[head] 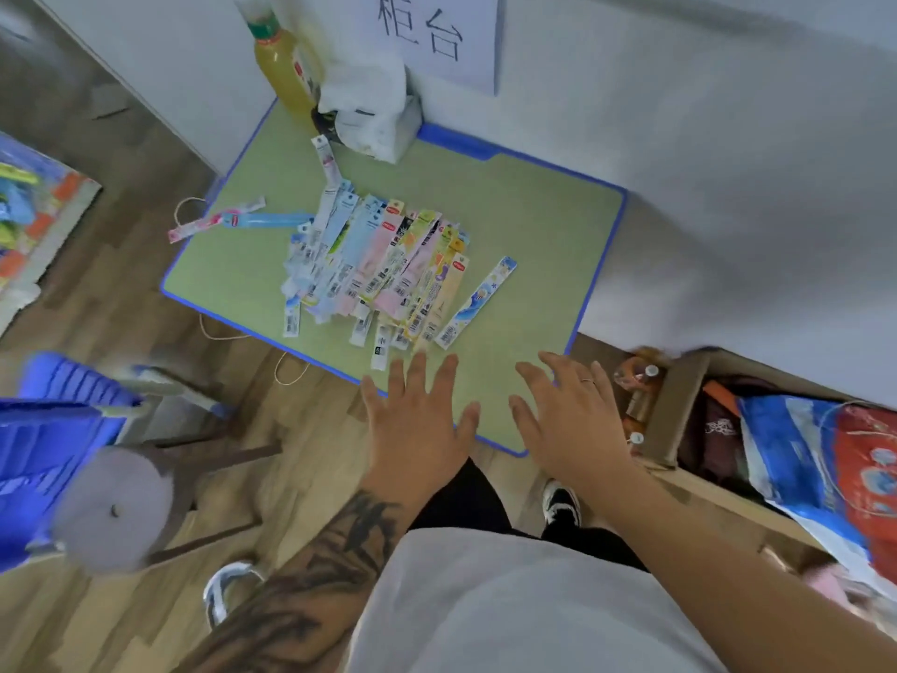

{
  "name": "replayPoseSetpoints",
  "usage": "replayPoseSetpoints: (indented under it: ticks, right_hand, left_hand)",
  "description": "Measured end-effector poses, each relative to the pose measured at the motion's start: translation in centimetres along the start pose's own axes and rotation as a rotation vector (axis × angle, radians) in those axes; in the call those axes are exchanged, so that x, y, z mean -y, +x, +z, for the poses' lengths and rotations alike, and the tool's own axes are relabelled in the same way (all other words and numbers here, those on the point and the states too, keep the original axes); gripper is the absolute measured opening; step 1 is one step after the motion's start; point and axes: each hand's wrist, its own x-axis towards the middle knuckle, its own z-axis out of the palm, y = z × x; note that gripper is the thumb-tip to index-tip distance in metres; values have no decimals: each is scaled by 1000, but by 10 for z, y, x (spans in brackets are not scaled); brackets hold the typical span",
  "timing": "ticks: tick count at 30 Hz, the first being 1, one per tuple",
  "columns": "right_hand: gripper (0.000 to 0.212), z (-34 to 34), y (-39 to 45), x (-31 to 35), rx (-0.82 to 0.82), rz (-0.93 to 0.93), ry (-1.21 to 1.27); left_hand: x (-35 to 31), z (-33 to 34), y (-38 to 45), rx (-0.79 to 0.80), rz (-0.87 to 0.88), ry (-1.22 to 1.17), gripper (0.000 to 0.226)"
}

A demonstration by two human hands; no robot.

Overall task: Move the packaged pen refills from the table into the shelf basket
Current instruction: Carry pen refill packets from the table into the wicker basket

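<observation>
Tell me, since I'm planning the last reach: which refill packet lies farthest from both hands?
The white-and-pink packet lying alone beside the white tissue pack, at the table's far edge, beyond the main pile.

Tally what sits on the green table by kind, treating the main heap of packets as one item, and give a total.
Heap of packaged pen refills: 1
Stray packets lying apart from the heap: 4
Bottle of yellow drink: 1
White plastic bag: 1
Total: 7

"柜台" in large dark characters on the white paper sign (439, 38) against the wall
</observation>
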Motion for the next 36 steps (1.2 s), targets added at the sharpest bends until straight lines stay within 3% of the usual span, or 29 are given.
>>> replayPoseSetpoints:
  ticks: [6,13,17,24,36]
  right_hand:
    - [42,16,64,43,4,174,16]
    - [42,40,122,78,-11,379,43]
    - [44,46,144,96,2,526,31]
    - [40,42,169,105,133,770,50]
    - [26,35,166,105,172,856,145]
  left_hand:
    - [41,-25,101,-5,182,82,65]
    - [46,-36,177,82,276,129,59]
    - [43,-32,191,73,325,173,45]
    - [48,-29,193,50,340,160,40]
    - [48,-36,188,109,289,-114,17]
